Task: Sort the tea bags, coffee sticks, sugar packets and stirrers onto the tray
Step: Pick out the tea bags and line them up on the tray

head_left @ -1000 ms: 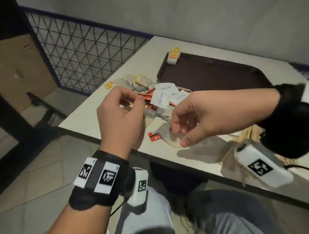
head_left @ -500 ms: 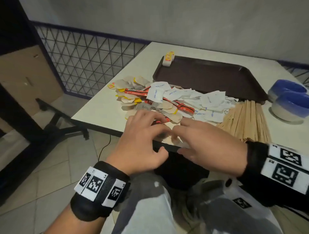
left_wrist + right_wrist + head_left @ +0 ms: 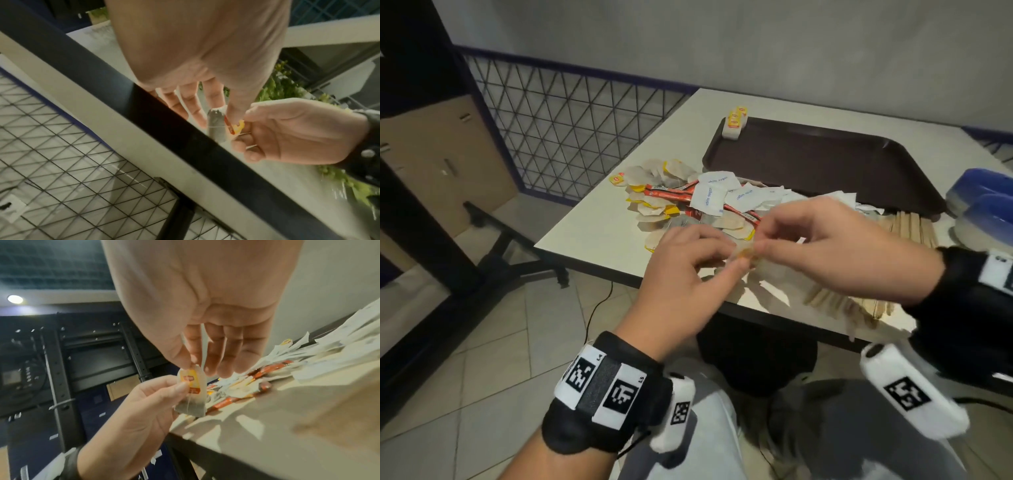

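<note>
Both hands are raised over the near tabletop [image 3: 599,222] edge. The left hand [image 3: 681,270] and right hand [image 3: 835,246] together pinch one tea bag [image 3: 192,395]. Behind lies the mixed pile [image 3: 709,202], then the tray [image 3: 825,164].

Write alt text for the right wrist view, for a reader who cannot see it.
Both hands pinch one tea bag by its yellow tag above the table's near edge: the right hand from above, the left hand from below. Behind them, white packets, red sticks and more tea bags lie heaped on the table.
</note>
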The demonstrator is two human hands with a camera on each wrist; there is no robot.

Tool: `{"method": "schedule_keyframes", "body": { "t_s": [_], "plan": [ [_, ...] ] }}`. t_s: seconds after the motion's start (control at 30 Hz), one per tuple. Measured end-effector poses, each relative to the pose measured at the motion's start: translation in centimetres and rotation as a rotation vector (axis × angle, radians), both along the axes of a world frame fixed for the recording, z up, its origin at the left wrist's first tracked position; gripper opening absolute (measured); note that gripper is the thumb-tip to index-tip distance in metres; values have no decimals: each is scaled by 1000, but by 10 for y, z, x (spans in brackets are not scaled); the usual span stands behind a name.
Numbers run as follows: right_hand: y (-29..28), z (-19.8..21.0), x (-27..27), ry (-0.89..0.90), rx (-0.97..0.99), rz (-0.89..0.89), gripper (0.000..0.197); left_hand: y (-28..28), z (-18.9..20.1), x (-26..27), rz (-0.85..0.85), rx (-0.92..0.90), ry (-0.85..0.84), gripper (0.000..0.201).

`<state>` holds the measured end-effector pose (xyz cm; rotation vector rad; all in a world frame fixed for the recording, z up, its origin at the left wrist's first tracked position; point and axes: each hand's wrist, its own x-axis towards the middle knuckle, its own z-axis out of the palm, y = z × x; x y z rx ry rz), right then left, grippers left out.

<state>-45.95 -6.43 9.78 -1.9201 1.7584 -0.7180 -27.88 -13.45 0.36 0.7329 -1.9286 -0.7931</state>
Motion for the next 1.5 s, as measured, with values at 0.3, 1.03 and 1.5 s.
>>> {"method": "schedule_keyframes", "body": {
  "t_s": [0.3, 1.03, 1.5],
  "plan": [
    [-66, 36, -3, -184, 78, 68, 30, -35, 22, 1, 43, 107, 194, 17],
    [-314, 6, -110, -3, 226, -367, 20, -61, 6, 9, 452, -128, 22, 7],
    [-340, -11, -112, 62, 253, -367, 36, -63, 5, 5, 471, -116, 53, 7]
  ]
}}
